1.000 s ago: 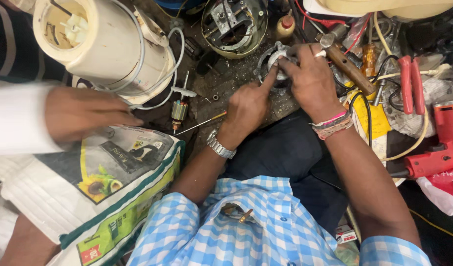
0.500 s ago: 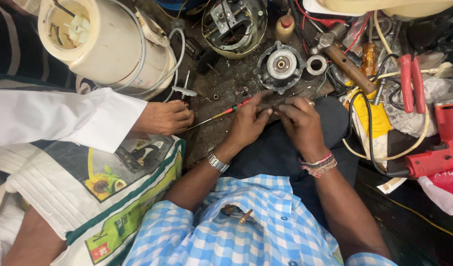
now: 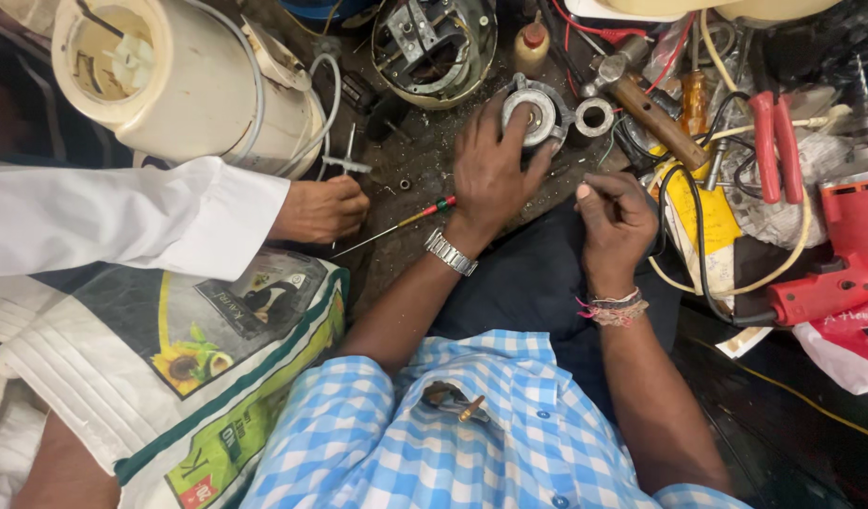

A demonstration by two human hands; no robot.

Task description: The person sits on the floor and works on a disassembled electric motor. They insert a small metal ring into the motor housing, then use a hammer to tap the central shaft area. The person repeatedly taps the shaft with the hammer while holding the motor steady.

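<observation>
Two hands work at a cluttered dark counter [image 3: 424, 179]: the left hand [image 3: 490, 174] reaches forward, fingers grasping the round metal motor part [image 3: 533, 111] lying just ahead, while the right hand [image 3: 615, 221], loosely clenched with thumb raised, hovers beside it. A co-worker's hand [image 3: 319, 209] rests near a red-handled screwdriver [image 3: 401, 224].

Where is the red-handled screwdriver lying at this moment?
The red-handled screwdriver lies on the dark work surface, between the other person's hand and the left hand, near the wristwatch.
</observation>
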